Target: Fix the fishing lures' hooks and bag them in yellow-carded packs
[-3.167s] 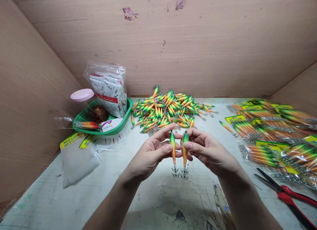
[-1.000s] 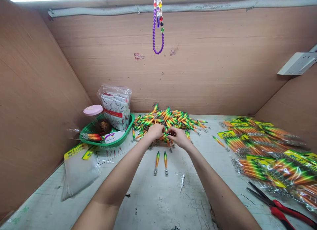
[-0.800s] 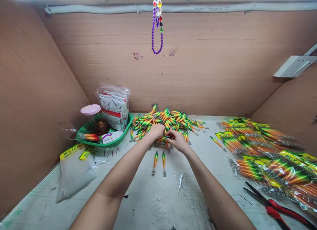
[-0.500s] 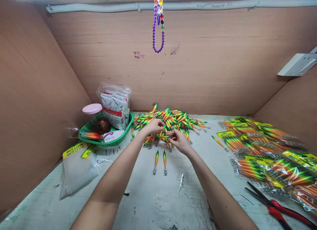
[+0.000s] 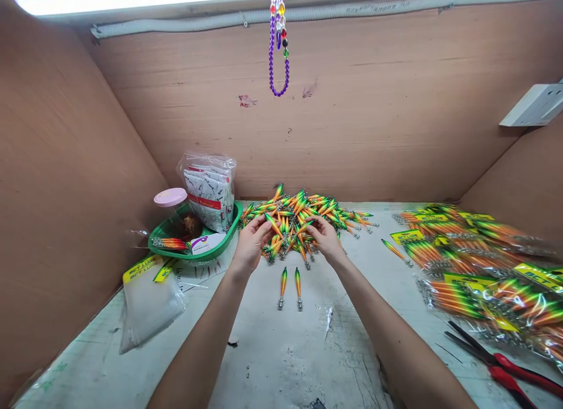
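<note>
A heap of green, yellow and orange lures point(image 5: 303, 206) with metal hooks lies on the table near the back board. At the heap's left front, my left hand point(image 5: 254, 243) pinches one lure point(image 5: 273, 224) by its end. My right hand point(image 5: 324, 237) is at the heap's right front, its thumb and fingers closed on the green end of another lure point(image 5: 303, 227). Two single lures, a left one point(image 5: 282, 287) and a right one point(image 5: 298, 287), lie side by side on the table between my forearms, hooks toward me.
On the left stand a green basket point(image 5: 211, 252) with a jar and packets, and clear bags point(image 5: 152, 306). To the right are packed lures point(image 5: 461, 297), a loose lure point(image 5: 396, 252) and red-handled pliers point(image 5: 501, 362). Beads point(image 5: 271, 63) hang overhead.
My hands have moved apart, the left one turning and lifting a lure from the heap. The whole view has shifted slightly. The two single lures lie as before.
</note>
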### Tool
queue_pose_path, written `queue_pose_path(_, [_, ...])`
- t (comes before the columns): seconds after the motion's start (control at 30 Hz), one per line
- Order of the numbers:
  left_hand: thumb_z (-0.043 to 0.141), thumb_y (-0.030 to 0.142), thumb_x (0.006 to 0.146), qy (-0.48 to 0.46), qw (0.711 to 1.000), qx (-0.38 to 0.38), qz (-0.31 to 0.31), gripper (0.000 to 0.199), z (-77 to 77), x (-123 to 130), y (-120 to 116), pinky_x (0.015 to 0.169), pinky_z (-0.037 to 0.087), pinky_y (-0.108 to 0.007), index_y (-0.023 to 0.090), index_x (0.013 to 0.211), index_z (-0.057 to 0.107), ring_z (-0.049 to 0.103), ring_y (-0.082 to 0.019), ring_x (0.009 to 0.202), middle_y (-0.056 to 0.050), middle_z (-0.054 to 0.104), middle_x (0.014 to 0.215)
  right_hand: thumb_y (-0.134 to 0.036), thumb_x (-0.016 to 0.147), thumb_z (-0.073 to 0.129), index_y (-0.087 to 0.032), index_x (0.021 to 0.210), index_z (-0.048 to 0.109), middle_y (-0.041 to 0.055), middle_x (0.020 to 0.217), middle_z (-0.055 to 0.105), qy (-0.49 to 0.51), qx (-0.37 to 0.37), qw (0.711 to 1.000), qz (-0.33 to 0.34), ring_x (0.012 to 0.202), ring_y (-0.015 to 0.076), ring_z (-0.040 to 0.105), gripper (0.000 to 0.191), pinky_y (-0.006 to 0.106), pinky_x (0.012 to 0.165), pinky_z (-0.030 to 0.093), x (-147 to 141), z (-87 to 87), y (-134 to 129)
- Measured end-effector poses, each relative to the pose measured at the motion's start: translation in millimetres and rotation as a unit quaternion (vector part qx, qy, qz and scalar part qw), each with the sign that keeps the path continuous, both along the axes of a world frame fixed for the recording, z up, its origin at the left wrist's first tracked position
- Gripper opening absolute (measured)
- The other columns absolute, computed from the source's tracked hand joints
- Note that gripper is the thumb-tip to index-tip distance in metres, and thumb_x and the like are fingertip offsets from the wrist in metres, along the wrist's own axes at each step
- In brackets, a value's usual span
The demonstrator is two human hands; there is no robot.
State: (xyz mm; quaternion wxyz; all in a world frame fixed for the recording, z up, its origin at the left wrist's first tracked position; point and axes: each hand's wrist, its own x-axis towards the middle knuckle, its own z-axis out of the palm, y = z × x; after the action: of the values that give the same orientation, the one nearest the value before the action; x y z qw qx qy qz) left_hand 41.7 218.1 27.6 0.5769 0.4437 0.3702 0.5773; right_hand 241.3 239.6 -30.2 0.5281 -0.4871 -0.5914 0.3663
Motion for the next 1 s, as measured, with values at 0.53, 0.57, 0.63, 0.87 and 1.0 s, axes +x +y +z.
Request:
queue_pose_path(0.53, [0.075, 0.021, 0.070, -0.134, 0.984, -0.053, -0.105, 0.040, 13.4, -0.6, -50.1, 0.083, 0.053, -0.027, 0.016, 0.109, 0.065, 0.070, -0.019, 0.093, -0.005, 0.072, 0.099, -0.034, 0.092, 0.057, -0.016, 0.113, 0.059, 0.0065, 0.112, 0.061, -0.050, 0.067, 0.995, -0.047, 0.095, 0.0181, 0.061, 0.027, 0.039, 0.083, 0.053, -5.2, 3.7, 8.0])
queue_pose_path(0.57, [0.075, 0.021, 0.070, -0.136, 0.983, -0.053, -0.108, 0.040, 12.7, -0.4, -51.0, 0.084, 0.053, -0.028, 0.016, 0.108, 0.065, 0.070, -0.019, 0.092, -0.004, 0.073, 0.098, -0.034, 0.092, 0.057, -0.016, 0.113, 0.058, 0.0066, 0.113, 0.061, -0.043, 0.063, 0.996, -0.046, 0.096, 0.0182, 0.061, 0.028, 0.039, 0.083, 0.053, -3.1, 2.5, 9.9])
queue_pose_path(0.63, [0.075, 0.021, 0.070, -0.144, 0.982, -0.055, -0.112, 0.039, 11.0, -0.1, -52.6, 0.082, 0.053, -0.027, 0.016, 0.107, 0.066, 0.070, -0.019, 0.091, -0.004, 0.073, 0.094, -0.034, 0.092, 0.057, -0.016, 0.114, 0.058, 0.0067, 0.113, 0.061, -0.024, 0.047, 0.997, -0.048, 0.095, 0.0181, 0.062, 0.029, 0.039, 0.081, 0.053, 0.5, -1.0, 14.0])
queue_pose_path(0.87, [0.074, 0.020, 0.068, -0.122, 0.986, -0.074, -0.086, 0.039, 1.7, -2.3, -53.0, 0.080, 0.051, -0.027, 0.016, 0.106, 0.066, 0.069, -0.017, 0.086, -0.003, 0.071, 0.092, -0.034, 0.092, 0.057, -0.016, 0.115, 0.057, 0.0070, 0.114, 0.060, 0.032, -0.012, 0.997, -0.073, 0.096, 0.0184, 0.062, 0.030, 0.039, 0.081, 0.053, 13.2, -8.9, 20.9])
queue_pose_path(1.0, [0.070, 0.017, 0.067, -0.068, 0.991, -0.110, -0.046, 0.033, -9.8, -4.5, -48.7, 0.082, 0.050, -0.032, 0.014, 0.100, 0.065, 0.067, -0.016, 0.078, -0.004, 0.068, 0.084, -0.033, 0.091, 0.057, -0.016, 0.115, 0.057, 0.0068, 0.113, 0.061, 0.082, -0.030, 0.993, -0.075, 0.094, 0.0178, 0.062, 0.029, 0.038, 0.080, 0.054, 23.4, 1.7, 18.2])
